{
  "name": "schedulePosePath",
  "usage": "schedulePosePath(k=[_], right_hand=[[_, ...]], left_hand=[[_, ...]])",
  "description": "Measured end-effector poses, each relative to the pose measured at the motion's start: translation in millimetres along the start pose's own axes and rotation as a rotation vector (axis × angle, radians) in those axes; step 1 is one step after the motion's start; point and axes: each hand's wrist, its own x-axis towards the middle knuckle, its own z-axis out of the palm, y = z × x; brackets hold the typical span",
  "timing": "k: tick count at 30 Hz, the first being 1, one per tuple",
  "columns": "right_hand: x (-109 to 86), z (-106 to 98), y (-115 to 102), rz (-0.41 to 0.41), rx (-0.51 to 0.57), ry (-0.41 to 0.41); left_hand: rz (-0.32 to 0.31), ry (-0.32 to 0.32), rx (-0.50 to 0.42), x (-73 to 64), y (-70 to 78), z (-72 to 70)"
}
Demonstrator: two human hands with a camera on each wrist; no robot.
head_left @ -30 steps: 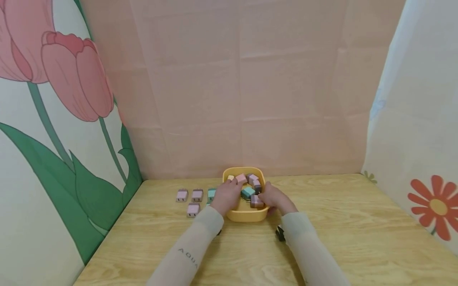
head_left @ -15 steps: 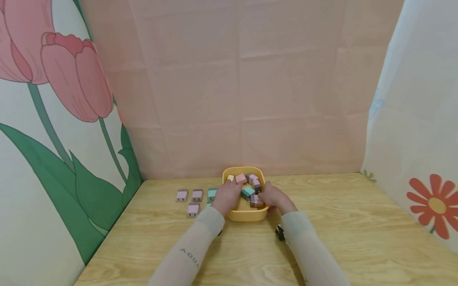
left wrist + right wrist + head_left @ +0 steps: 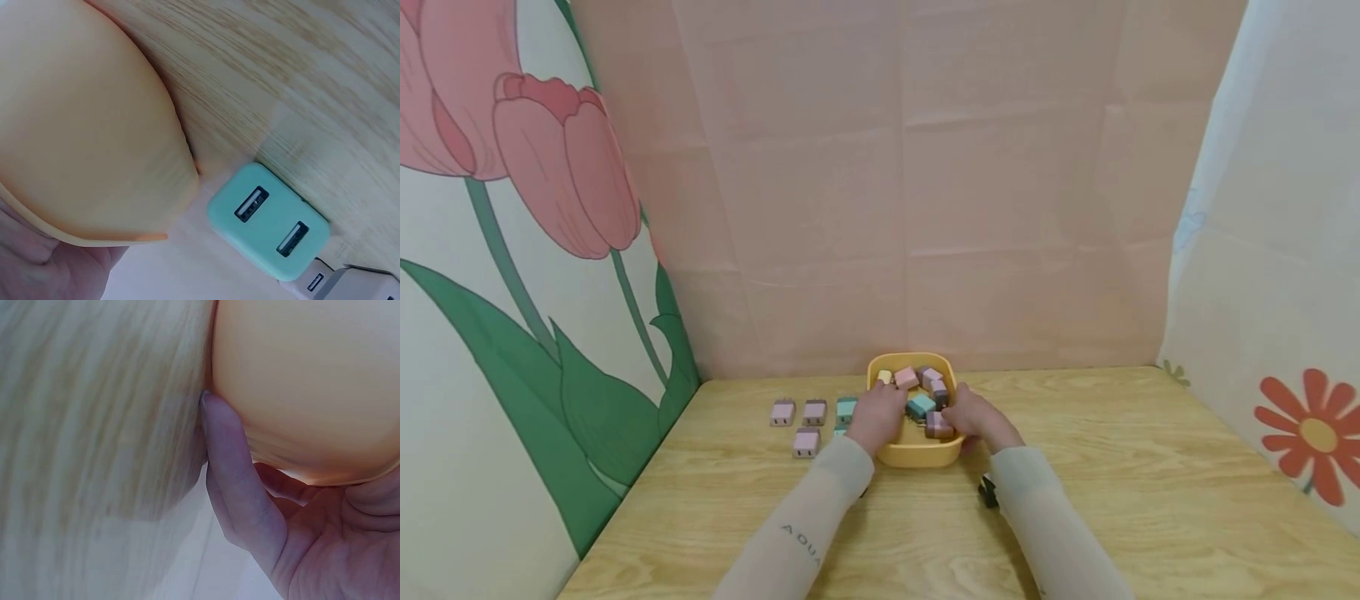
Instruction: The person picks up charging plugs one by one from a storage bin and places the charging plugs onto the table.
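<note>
A yellow plastic basket (image 3: 917,455) stands near the table's back edge with several small USB chargers inside. Among them are a teal charger (image 3: 921,407), a pink charger (image 3: 906,377) and a purple charger (image 3: 938,424). My left hand (image 3: 878,414) reaches over the basket's left side; its fingertips are hidden, so whether they hold anything does not show. With my right hand (image 3: 983,416) I grip the right wall, the fingers (image 3: 228,450) lying along its outside. To the left, a lilac charger (image 3: 806,442) and a mint charger (image 3: 269,219) rest on the table with others.
The wooden table (image 3: 1120,483) runs up to a pink cloth backdrop (image 3: 925,208). Printed cloths with a tulip (image 3: 561,167) and a red flower (image 3: 1318,435) bound the left and right sides. A small black object (image 3: 988,490) shows beside my right sleeve.
My left hand has drawn back very slightly, and a little more of the yellow charger shows beyond it. The right hand and the basket stay in place.
</note>
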Motion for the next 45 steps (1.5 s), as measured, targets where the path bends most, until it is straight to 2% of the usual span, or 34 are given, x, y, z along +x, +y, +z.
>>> schedulePosePath(k=[20,34,45], right_hand=[[0.3,-0.9,-0.8,-0.001,0.002,0.001],[-1.2,0.2,-0.7,0.006,0.001,0.003],[-2.2,-0.6,-1.3,0.006,0.001,0.002]], left_hand=[[-0.032,-0.039,-0.011,0.6,3.5,-3.6],[-0.020,0.009,0.007,-0.1,4.3,-1.6],[-0.041,0.035,-0.017,-2.0,5.1,-0.9]])
